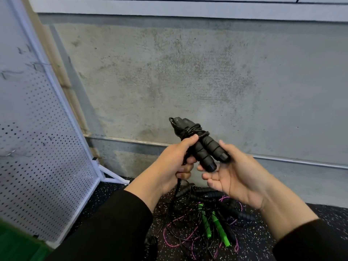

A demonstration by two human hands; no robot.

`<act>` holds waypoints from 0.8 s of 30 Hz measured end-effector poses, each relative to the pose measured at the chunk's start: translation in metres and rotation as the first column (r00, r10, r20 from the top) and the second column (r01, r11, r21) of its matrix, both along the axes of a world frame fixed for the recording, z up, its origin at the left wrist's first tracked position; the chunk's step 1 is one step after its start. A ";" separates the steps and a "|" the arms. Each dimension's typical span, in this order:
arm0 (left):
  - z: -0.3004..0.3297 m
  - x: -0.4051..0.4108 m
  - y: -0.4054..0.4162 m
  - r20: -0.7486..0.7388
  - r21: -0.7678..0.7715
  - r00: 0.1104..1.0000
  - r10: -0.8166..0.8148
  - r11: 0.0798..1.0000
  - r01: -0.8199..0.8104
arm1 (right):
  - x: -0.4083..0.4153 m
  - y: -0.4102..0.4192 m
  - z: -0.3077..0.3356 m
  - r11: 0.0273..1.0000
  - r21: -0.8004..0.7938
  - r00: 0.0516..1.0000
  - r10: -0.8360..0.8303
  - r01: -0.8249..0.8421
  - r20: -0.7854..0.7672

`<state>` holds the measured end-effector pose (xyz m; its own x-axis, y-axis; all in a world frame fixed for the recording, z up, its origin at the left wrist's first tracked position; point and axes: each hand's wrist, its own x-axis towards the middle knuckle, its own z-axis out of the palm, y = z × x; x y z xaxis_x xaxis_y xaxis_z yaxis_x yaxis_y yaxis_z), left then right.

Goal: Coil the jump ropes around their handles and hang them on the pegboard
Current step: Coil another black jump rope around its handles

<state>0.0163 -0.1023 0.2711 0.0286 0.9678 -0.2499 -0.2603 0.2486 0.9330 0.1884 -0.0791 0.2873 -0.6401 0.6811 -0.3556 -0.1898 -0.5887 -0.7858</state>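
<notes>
Bare, mottled concrete wall [188, 72] fills the background, with a metal rail [301, 162] running low along it. Held up before it are two black handles [206, 151] of one jump rope, side by side, ribbed and foam-like, their long axis slanting from upper left down to lower right, butt ends toward the person. Thin black cord [194, 129] is wound in several turns around their upper ends. The left hand [177, 162] grips the bundle at the wrapped part, thumb laid along a handle, fingers curled around the cord, which trails down from the fist toward the floor. The right hand [233, 176] lies palm up, fingers relaxed and spread, cradling the lower ends of the handles. Both arms wear black sleeves [116, 228].

Below the hands, a tangled pile of ropes [203, 219] lies on the black speckled floor [254, 247]: two bright green handles [218, 227], several black ribbed handles whose number I cannot tell, thin black cords and a pink cord [169, 240]. At left stands one white pegboard [37, 147], perforated metal in a white frame, leaning on a white foot [113, 176]. Something green [17, 245] shows in the lower left corner, blurred.
</notes>
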 end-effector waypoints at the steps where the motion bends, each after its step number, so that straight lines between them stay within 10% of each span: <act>1: 0.001 -0.003 -0.003 -0.026 0.011 1.000 -0.013 1.000 0.013 | -0.001 -0.003 -0.001 1.000 0.007 1.000 -0.021 0.021 -0.007; 11: -0.001 -0.005 -0.034 -0.207 -0.063 0.972 -0.109 0.993 0.098 | -0.013 -0.043 -0.013 0.798 0.500 0.861 -0.476 0.336 0.181; 16: -0.003 0.004 -0.046 -0.181 -0.098 0.972 -0.146 0.987 0.130 | 0.000 -0.059 -0.011 0.570 0.817 0.673 -0.639 0.088 0.373; 24: 0.001 0.022 -0.045 -0.068 -0.113 0.986 -0.149 0.984 0.141 | 0.027 -0.070 -0.004 0.432 0.873 0.488 -0.725 -0.227 0.486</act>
